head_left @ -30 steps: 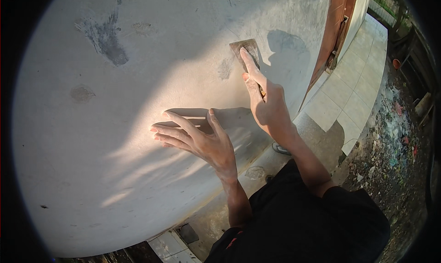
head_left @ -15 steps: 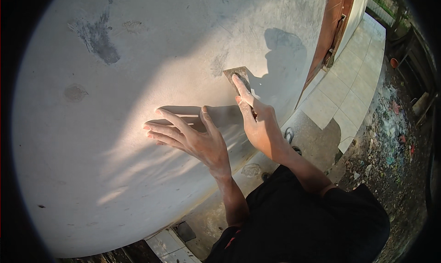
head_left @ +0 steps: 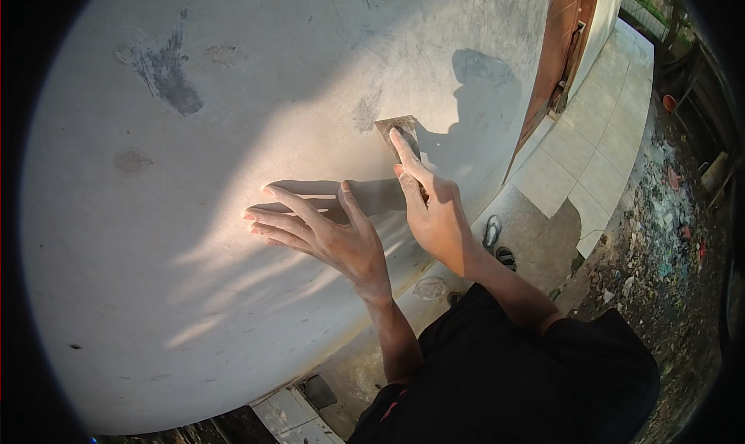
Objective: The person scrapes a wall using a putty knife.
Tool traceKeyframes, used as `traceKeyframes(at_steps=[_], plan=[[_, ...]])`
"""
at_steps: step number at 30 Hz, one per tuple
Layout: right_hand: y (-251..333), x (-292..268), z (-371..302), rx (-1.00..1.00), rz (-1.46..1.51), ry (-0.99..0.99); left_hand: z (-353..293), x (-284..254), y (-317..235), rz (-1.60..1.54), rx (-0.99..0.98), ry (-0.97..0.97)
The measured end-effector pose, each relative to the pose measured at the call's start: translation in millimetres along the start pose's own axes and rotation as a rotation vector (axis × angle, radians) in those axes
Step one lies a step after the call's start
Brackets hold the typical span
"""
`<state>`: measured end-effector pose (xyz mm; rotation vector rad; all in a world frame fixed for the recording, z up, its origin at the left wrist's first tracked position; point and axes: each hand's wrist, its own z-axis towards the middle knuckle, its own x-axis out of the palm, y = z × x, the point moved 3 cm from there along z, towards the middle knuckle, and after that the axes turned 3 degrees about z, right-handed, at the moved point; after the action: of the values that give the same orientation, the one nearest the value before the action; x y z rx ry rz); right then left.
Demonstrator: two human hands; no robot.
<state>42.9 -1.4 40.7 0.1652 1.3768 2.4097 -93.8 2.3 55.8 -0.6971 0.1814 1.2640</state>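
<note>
While our left hand (head_left: 330,234) is resting splayed wide at the pale wall (head_left: 155,242), our right hand (head_left: 436,207) is gripping a scraper (head_left: 405,125) just beside a grey patch (head_left: 367,110); beyond, tiles (head_left: 601,126) are lying near a brown door frame (head_left: 555,56).

No lettering, number or sign can be read here.

Scattered debris (head_left: 660,238) lies on the dark ground (head_left: 677,331) beside pale tiles (head_left: 590,138)

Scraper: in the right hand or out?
In: the right hand grips the scraper, fingers around its handle end and index finger extended along it.
</note>
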Motion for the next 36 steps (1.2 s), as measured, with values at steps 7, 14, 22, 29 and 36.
traceKeyframes(at_steps=[7,14,22,29,36], plan=[[9,-8,1,0.154,0.034,0.043,-1,-1,0,0.018,0.008,0.003],[33,-16,18,0.446,-0.063,0.197,-1,-3,4,0.023,-0.003,0.003],[19,-17,19,0.234,0.001,0.036,-2,-1,2,0.039,-0.016,0.016],[3,-5,5,-0.011,-0.017,0.035,-2,1,3,0.042,-0.028,0.019],[12,-8,8,-0.012,-0.031,0.053,-2,2,2,0.04,-0.025,0.021]])
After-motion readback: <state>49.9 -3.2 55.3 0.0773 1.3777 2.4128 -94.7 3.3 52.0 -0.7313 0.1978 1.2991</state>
